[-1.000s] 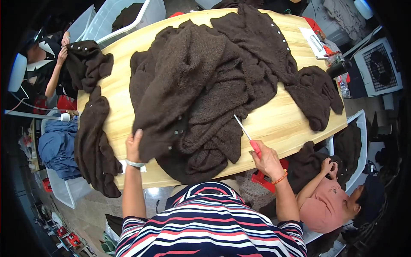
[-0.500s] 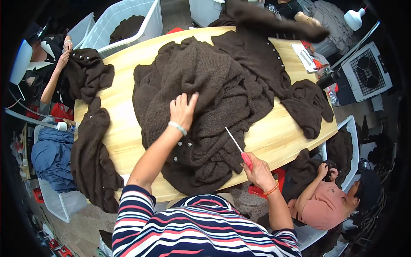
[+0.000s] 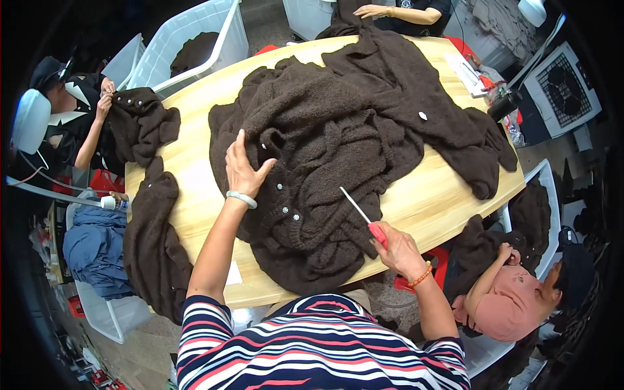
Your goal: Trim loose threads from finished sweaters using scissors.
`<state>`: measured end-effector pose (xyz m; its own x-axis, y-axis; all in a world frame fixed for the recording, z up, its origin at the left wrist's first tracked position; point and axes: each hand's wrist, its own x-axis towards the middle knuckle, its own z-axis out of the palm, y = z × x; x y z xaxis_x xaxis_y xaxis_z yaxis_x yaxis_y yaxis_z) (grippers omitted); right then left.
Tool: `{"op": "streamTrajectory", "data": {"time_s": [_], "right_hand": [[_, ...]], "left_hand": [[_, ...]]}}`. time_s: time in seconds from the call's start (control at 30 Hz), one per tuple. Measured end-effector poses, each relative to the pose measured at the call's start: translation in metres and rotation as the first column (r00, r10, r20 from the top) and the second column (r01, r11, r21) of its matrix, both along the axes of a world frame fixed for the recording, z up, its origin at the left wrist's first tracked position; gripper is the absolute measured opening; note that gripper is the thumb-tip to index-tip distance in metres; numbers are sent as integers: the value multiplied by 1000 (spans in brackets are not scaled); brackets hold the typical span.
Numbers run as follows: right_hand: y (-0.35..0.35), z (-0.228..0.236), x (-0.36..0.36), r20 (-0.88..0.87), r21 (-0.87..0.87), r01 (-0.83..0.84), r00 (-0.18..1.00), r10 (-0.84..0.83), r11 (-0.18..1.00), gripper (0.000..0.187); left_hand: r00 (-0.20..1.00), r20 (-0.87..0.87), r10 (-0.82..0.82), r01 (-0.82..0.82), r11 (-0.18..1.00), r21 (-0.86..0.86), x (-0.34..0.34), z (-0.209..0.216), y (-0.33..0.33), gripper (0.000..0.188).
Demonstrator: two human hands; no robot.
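Observation:
A heap of dark brown knitted cardigan (image 3: 325, 136) lies bunched on the table in front of me, with several shiny buttons showing near its left side. My left hand (image 3: 247, 170) rests on the left part of the knit, beside the buttons, its fingers and thumb spread. In my right hand (image 3: 402, 252) is a red-handled tool with a long slim metal blade (image 3: 355, 205). Its blade points up and left over the lower right of the knit. My fingers wrap round the handle and hide part of it, so its exact kind does not show.
Another brown garment (image 3: 455, 130) spreads across the wooden table (image 3: 201, 214) at the right. More brown knitwear (image 3: 153, 240) hangs over the left edge. Co-workers sit at left, far side and right, two handling brown knits. White bins (image 3: 227, 39) stand around; one at left holds blue cloth (image 3: 97, 250).
My left hand has moved left from the middle of the heap to its edge, and the knit's folds have shifted. The far garment now lies flatter on the right; its raised sleeve is down.

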<state>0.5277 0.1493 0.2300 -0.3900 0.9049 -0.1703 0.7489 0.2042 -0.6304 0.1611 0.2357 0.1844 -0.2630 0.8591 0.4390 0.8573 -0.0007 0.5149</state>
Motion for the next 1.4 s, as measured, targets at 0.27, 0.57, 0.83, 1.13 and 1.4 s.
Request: {"op": "streamTrajectory", "data": {"time_s": [0.27, 0.57, 0.83, 1.13, 1.4], "right_hand": [[27, 26, -76, -7, 49, -61, 998, 62, 997, 29], [34, 20, -114, 212, -53, -186, 958, 193, 981, 23], [27, 18, -102, 109, -131, -114, 986, 128, 985, 27], [17, 10, -87, -41, -48, -39, 998, 37, 998, 31], [28, 33, -30, -207, 83, 283, 943, -261, 955, 29]], "left_hand": [[843, 505, -187, 232, 972, -27, -2, -46, 41, 30], [629, 753, -194, 298, 955, -2, -10, -78, 39, 16], [761, 643, -80, 141, 989, -43, -34, -80, 33, 46], [887, 448, -116, 224, 954, -198, -41, -63, 31, 36], [-50, 988, 144, 719, 692, -64, 9, 7, -12, 34]]}}
